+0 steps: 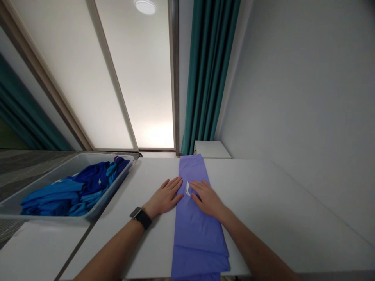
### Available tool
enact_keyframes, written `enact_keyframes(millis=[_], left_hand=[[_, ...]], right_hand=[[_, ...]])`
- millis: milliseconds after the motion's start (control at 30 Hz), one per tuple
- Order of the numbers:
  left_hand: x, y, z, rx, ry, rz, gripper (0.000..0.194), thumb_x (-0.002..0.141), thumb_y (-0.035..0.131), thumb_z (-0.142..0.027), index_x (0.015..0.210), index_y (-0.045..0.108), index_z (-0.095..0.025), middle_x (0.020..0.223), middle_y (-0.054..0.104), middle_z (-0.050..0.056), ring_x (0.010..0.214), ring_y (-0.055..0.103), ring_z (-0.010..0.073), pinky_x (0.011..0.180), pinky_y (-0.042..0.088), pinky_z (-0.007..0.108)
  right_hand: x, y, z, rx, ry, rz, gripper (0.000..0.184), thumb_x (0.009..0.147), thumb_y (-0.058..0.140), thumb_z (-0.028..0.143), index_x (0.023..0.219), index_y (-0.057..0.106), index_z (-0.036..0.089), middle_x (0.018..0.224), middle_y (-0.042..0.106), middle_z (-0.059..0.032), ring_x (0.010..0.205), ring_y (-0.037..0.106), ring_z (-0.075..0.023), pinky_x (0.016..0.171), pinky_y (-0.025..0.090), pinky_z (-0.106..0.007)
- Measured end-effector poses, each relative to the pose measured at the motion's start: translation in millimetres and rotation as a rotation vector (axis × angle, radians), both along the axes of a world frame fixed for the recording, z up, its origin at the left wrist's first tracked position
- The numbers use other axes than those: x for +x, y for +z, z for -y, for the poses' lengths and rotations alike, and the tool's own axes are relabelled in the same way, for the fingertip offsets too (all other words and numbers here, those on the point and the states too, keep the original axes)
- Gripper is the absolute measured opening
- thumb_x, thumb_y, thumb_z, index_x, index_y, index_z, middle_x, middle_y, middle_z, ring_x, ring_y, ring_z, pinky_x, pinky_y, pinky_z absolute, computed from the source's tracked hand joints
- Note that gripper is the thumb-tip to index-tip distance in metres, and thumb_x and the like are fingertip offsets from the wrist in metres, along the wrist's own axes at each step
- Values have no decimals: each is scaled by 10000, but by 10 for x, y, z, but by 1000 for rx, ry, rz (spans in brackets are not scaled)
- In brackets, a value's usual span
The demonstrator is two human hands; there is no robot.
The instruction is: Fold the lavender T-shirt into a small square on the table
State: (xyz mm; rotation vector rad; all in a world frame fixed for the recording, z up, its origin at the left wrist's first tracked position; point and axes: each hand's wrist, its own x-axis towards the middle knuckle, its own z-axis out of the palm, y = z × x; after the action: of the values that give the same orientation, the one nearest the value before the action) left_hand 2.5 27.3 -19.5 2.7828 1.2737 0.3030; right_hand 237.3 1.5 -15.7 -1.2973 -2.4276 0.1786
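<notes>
A purple garment (197, 234), folded into a long narrow strip with a white logo on it, lies lengthwise on the white table (263, 218). Its lower end reaches the table's near edge, where layered folds show. My left hand (165, 197) lies flat at the strip's left edge, fingertips on the cloth beside the logo. On the right side, my right hand (208, 199) rests on the cloth with its fingers stretched toward the logo. Neither hand grips anything. A dark watch (141, 217) is on my left wrist.
To the left stands a translucent plastic bin (88, 157) holding several blue garments (88, 187). Beyond the table's far edge is a small white cabinet (212, 149). Teal curtains (209, 78) and frosted sliding doors (137, 86) stand behind; a wall (307, 86) borders the right side.
</notes>
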Motion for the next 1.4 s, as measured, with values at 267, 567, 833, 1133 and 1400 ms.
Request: enact_keyframes(millis=[267,567,833,1133,1400], left_hand=[[-62,-31,299,30,5,-23,652,1013,270,-547,1549,259,-176,1588,298,97,1469,277,220,1211,191,428],[-89,35,468,-2,-84,21,669,1010,331,-519,1576,132,-222,1630,167,74,1500,172,224,1221,159,433],[-60,72,487,-87,-133,57,683,994,390,-524,1571,161,-240,1622,203,83,1492,206,238,1215,179,457],[106,209,682,-106,-285,65,749,946,505,-490,1570,167,-250,1623,213,77,1493,201,257,1231,84,490],[125,228,879,-157,-330,87,796,923,541,-494,1572,159,-235,1623,210,77,1491,198,273,1233,147,478]], right_hand=[[-63,-67,68,-70,29,95,557,980,441,364,1471,414,102,1554,353,-163,1446,311,-263,1194,233,-497],[94,-10,309,-92,125,55,495,1014,371,338,1483,416,184,1544,392,-117,1434,339,-237,1196,235,-494],[250,-10,483,-115,101,23,522,999,420,367,1479,421,161,1545,384,-128,1445,316,-252,1205,203,-529],[445,5,804,-91,156,-36,532,954,521,392,1452,467,214,1520,433,-103,1413,377,-249,1207,213,-519],[422,30,911,-48,187,-125,460,878,593,259,1332,576,190,1413,554,-126,1334,474,-242,1176,295,-497]])
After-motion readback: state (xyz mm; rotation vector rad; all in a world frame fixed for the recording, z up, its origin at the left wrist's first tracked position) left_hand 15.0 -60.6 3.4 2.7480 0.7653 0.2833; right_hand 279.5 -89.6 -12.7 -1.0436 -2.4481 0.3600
